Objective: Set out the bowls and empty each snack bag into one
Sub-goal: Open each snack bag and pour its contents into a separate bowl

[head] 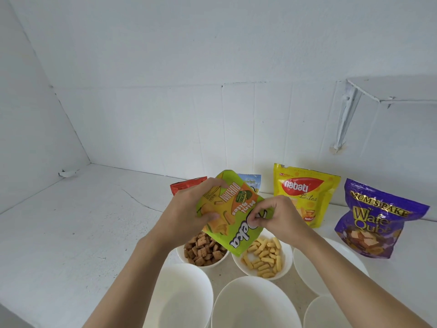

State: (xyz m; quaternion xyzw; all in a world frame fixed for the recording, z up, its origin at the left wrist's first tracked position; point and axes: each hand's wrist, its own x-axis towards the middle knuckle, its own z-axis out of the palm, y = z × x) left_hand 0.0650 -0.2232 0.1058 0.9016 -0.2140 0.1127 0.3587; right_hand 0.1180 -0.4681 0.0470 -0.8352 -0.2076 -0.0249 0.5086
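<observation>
Waiting nearest the camera, below the green bag (236, 216), three empty white bowls (255, 306) sit in a row, with a fourth empty bowl (331, 261) to the bag's lower right. Directly under the bag stand a bowl of brown squares (180, 254) and a bowl of yellow sticks (288, 255), both already served. A person holds the bag tilted above them, its printed name upside down and its low corner hanging between the two filled bowls. The left hand (189, 209) curls round the bag's far end, and the right hand (276, 216) pinches its right edge between thumb and fingertips. Whether the mouth is torn open cannot be told. Done well, the step likely calls for a firm left-hand grip and the low corner kept over one bowl, since a light pouch could spill sideways into the brown squares. Behind the bag stand a red bag (186, 184) and a blue-and-white bag (250, 182); to its right, a yellow Nabati bag (305, 192) and a purple wafer bag (378, 218) stand upright. All rest on a scuffed white counter (82, 221) that runs left of the bag to a corner of white tiled wall (189, 114). A white shelf (402, 88) juts out high to the bag's right.
</observation>
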